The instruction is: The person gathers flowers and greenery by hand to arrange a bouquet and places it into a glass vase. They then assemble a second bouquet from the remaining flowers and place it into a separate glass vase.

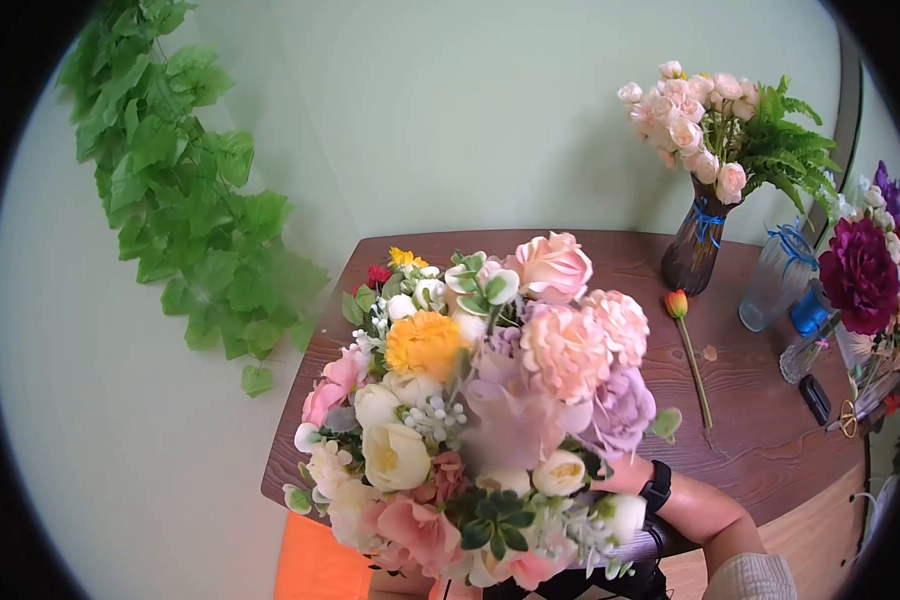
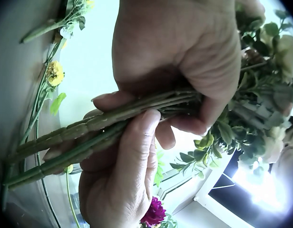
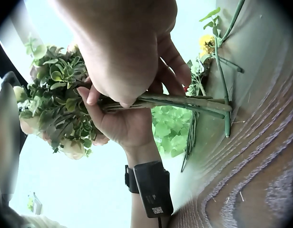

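Observation:
A big bouquet (image 1: 398, 455) of artificial flowers, with pink, cream, lilac and yellow-orange blooms, fills the middle of the head view and hides most of both hands. Below the blooms, my left hand (image 2: 175, 57) grips the gathered stems, its fingers curled round them close under the leaves. My right hand (image 2: 118, 178) also holds the green stems (image 2: 75, 130), with the thumb laid along them beside the left hand. The stem ends stick out past the hands toward the table. In the right wrist view, the bouquet's leafy underside (image 3: 65, 90) lies beyond the hands.
On the brown wooden table (image 1: 770, 460) lies an orange tulip (image 1: 678, 304). Behind stands a dark vase (image 1: 692, 245) of pale roses and fern. To the right are a clear vase (image 1: 760, 300), purple flowers (image 1: 860, 277) and scissors (image 1: 849, 418). Ivy (image 1: 225, 215) hangs on the left wall.

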Demonstrator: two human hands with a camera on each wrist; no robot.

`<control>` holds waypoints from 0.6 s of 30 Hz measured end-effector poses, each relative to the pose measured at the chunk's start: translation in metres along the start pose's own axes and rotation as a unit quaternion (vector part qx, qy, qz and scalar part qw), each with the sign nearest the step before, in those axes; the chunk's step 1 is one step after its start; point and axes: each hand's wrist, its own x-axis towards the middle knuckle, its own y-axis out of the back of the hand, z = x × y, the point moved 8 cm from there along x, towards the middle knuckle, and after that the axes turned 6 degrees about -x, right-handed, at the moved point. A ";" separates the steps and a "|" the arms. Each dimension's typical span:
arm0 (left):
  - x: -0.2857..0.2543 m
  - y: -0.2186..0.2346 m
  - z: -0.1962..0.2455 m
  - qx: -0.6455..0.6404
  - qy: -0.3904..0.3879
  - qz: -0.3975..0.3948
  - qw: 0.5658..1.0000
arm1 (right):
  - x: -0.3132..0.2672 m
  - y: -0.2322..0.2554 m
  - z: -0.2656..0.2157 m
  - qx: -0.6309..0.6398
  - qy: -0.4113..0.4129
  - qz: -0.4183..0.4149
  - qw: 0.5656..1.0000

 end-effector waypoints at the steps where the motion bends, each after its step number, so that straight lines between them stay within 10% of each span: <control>1: -0.001 0.000 0.000 0.008 -0.001 0.007 1.000 | 0.001 -0.001 -0.001 0.002 0.002 0.001 1.000; 9: -0.008 0.002 0.000 0.068 -0.009 0.072 0.995 | 0.009 -0.012 -0.011 0.016 0.021 0.000 1.000; 12: -0.013 -0.002 0.002 0.090 -0.013 0.099 0.991 | 0.036 -0.010 -0.047 -0.197 -0.027 -0.084 0.976; 14: -0.021 -0.056 0.014 0.019 -0.025 -0.097 0.995 | 0.040 -0.006 -0.046 -0.160 -0.075 -0.080 0.981; 18: -0.022 -0.081 0.089 -0.093 -0.064 -0.189 0.976 | 0.034 0.001 -0.024 -0.100 -0.138 -0.048 0.984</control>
